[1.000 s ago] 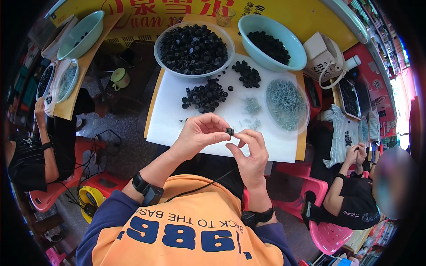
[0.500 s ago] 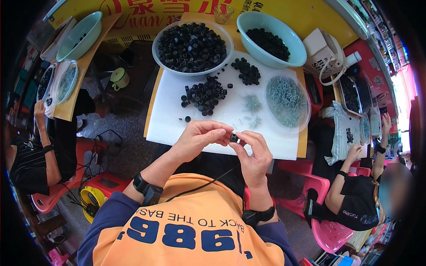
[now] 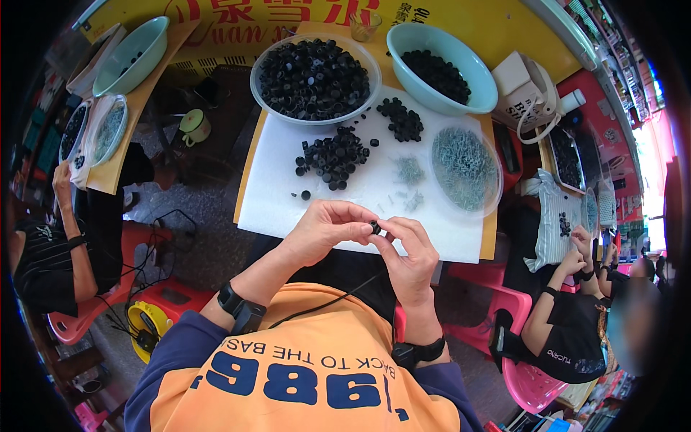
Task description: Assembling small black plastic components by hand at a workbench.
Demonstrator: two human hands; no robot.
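Close to the table's near edge, my left hand and my right hand meet, pinching one small black round cap between their fingertips. Fingers cover most of it, and I cannot tell if a screw is in it. Just beyond my hands, a loose pile of black caps lies on the white foam sheet. A tighter cluster of black pieces is behind it to the right. Small heaps of silvery screws lie nearer, beside a clear oval tray of screws.
A clear bowl heaped with black caps and a pale green basin stand at the back. A cream bag is at the right rear. Co-workers sit at both sides, near pink stools. A cable crosses my lap.
My fingertips have drawn closer together around the cap, which has turned and shifted slightly left and nearer to me. At the right, a co-worker's two hands have come together.
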